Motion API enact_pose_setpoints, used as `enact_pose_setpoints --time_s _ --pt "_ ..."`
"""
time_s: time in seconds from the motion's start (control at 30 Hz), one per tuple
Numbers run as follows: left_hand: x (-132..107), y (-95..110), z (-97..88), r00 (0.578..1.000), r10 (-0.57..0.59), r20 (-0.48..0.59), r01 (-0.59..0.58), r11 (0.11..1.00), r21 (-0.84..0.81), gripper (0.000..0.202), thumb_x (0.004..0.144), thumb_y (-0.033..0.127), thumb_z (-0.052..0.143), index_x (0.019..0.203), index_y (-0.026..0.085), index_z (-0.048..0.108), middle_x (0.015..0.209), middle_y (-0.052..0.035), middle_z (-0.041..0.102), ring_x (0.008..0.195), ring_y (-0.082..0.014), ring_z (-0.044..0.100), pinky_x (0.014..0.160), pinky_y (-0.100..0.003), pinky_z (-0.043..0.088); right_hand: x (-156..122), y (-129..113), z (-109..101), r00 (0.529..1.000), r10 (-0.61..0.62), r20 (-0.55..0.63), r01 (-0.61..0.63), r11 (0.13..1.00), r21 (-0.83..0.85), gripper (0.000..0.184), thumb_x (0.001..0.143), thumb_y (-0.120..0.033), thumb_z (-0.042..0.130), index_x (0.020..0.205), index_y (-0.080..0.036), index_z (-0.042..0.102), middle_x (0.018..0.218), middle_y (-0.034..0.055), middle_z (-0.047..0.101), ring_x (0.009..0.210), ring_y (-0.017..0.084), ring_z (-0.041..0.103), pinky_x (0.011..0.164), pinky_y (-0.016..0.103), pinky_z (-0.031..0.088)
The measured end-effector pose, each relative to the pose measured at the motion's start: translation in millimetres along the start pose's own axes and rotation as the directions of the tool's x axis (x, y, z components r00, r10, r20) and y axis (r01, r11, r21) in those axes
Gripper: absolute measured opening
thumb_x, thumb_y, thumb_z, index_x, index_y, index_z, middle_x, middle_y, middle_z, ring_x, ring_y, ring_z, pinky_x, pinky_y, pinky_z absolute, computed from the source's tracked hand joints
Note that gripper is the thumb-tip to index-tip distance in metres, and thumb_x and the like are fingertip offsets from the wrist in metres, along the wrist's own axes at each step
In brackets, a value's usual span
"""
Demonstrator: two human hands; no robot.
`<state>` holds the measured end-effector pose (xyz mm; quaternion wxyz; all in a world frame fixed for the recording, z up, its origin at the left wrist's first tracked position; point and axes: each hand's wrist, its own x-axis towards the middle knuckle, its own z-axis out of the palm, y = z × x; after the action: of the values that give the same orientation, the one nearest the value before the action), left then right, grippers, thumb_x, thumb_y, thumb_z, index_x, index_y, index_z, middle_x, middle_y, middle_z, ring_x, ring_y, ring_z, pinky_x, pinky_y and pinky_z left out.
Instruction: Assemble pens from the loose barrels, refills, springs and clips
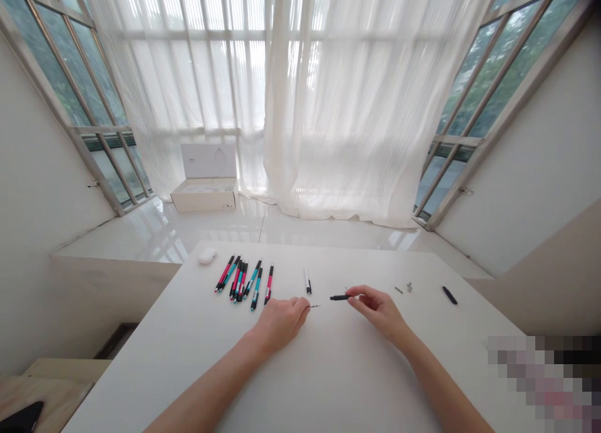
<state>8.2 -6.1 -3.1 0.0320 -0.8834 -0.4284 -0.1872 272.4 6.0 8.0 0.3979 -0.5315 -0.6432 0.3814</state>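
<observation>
left hand (280,323) with pen refill (314,306)

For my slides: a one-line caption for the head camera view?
Left hand holds a thin pen refill, right hand a black pen barrel, at a white table near pink and teal pens.

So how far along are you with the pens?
Looks done: a black pen piece and small metal parts lie apart on the right. In hand: the left hand pinches a thin refill, the right hand a black barrel. Left: the row of pink and teal pens, which look whole.
</observation>
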Motion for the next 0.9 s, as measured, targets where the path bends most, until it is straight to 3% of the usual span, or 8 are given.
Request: enact_pose_setpoints --time_s 0.13,0.33,0.47,0.7,0.9 --pt "0 0 -1.0 1.0 0.001 0.007 -0.001 1.0 -0.011 0.023 0.098 0.029 0.031 0.093 0.02 0.052 0.076 -0.0007 0.065 0.057 -0.0134 0.058 0.051 -0.021 0.037 -5 -7 14 0.996 0.0 0.091 0.006 0.998 -0.059 0.039 0.077 -0.053 0.059 0.091 -0.017 0.068 0.052 -0.0082 0.029 0.049 0.009 0.026 0.047 0.024 0.023" --pt "1 1 -2.1 0.999 0.01 0.046 -0.009 1.0 -0.019 0.024 0.099 0.03 0.031 0.094 0.021 0.052 0.078 -0.0008 0.065 0.059 -0.0141 0.059 0.052 -0.022 0.038 -8 -14 18 0.993 -0.011 0.116 0.021 0.996 -0.082 0.037 0.078 -0.052 0.059 0.089 -0.018 0.067 0.052 -0.0083 0.029 0.049 0.009 0.027 0.048 0.024 0.025" --pt "1 2 -5.2 0.995 0.04 0.087 -0.034 0.997 -0.072 0.022 0.099 0.029 0.032 0.097 0.021 0.052 0.082 -0.001 0.065 0.065 -0.0149 0.061 0.056 -0.023 0.042 -9 -14 26 0.99 -0.044 0.137 0.062 0.99 -0.129 0.031 0.078 -0.047 0.061 0.087 -0.019 0.069 0.053 -0.0071 0.035 0.05 0.01 0.032 0.049 0.024 0.029" --pt "2 0 -7.5 0.984 0.149 0.095 -0.125 0.968 -0.219 0.018 0.096 0.021 0.04 0.112 0.019 0.048 0.099 -0.0046 0.066 0.088 -0.0167 0.062 0.074 -0.026 0.048 -11 -14 34 0.985 -0.096 0.144 0.121 0.977 -0.173 0.026 0.08 -0.043 0.061 0.085 -0.02 0.071 0.055 -0.0048 0.045 0.052 0.01 0.037 0.05 0.023 0.034" --pt "1 -2 -4.4 0.982 0.156 0.102 -0.134 0.972 -0.194 0.019 0.097 0.022 0.038 0.114 0.02 0.047 0.096 -0.0036 0.068 0.087 -0.0171 0.065 0.07 -0.025 0.047 -13 -17 34 0.982 -0.135 0.13 0.156 0.972 -0.174 0.028 0.08 -0.046 0.06 0.084 -0.02 0.072 0.058 -0.0026 0.051 0.052 0.011 0.04 0.05 0.024 0.036"
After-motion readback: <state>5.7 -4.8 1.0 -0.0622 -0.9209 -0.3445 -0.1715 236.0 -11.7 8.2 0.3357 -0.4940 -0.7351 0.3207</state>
